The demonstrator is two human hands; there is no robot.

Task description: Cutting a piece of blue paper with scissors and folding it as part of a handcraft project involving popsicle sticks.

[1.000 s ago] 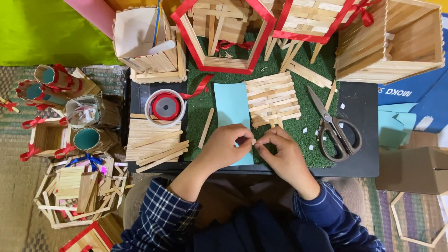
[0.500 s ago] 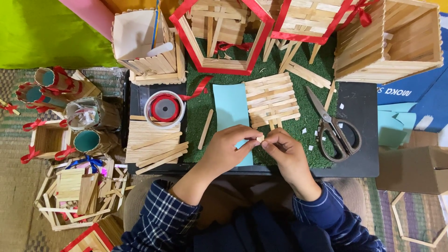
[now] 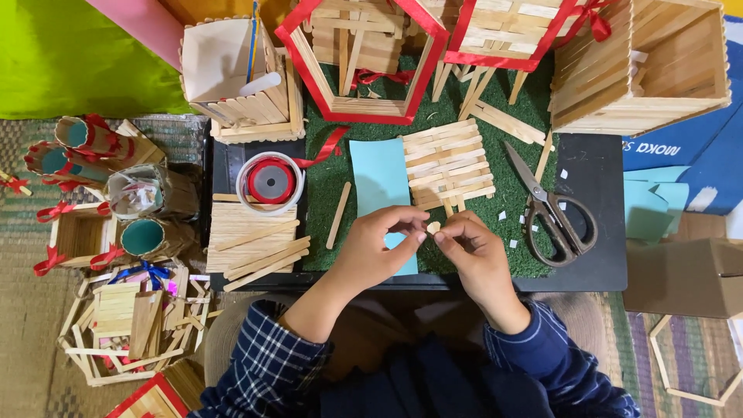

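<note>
Counter (image 3: 604, 263) was a dark board with a green turf mat (image 3: 495, 240) on it, sitting over a woven rug (image 3: 31, 325); green and pink cloth ran along the top edge.

Left to right: at 9 o'clock, paper tubes (image 3: 85, 147) with teal insides and red ribbon, plus a small stick box (image 3: 77, 232). At 7 o'clock, a heap of stick frames (image 3: 124, 325). Roll of red ribbon (image 3: 270, 182) sat on the counter's left part, with a stack of loose craft sticks (image 3: 251, 240) just below it. At 12 o'clock, a red-edged hexagon stick frame (image 3: 360, 58). Centre: light-blue paper strip (image 3: 378, 182), with a woven stick panel (image 3: 449, 162) touching its right edge. At 3 o'clock, scissors (image 3: 553, 213) lay open on the turf. At 1 o'clock, a large stick box (image 3: 642, 66); cardboard box (image 3: 685, 275) off the counter's right edge.

Left hand (image 3: 379, 248) and right hand (image 3: 476, 251) met at centre, just above 6 o'clock, over the blue strip's lower end. Both held a narrow pinch grip on one small pale piece (image 3: 433, 227), thumb and fingertips closed on it from either side.

Versus half a second earlier: hands stayed in the same spot, and the piece was still pinched between them. The thin light stick seen at the fingertips then no longer showed. Everything else on the counter was unmoved.
</note>
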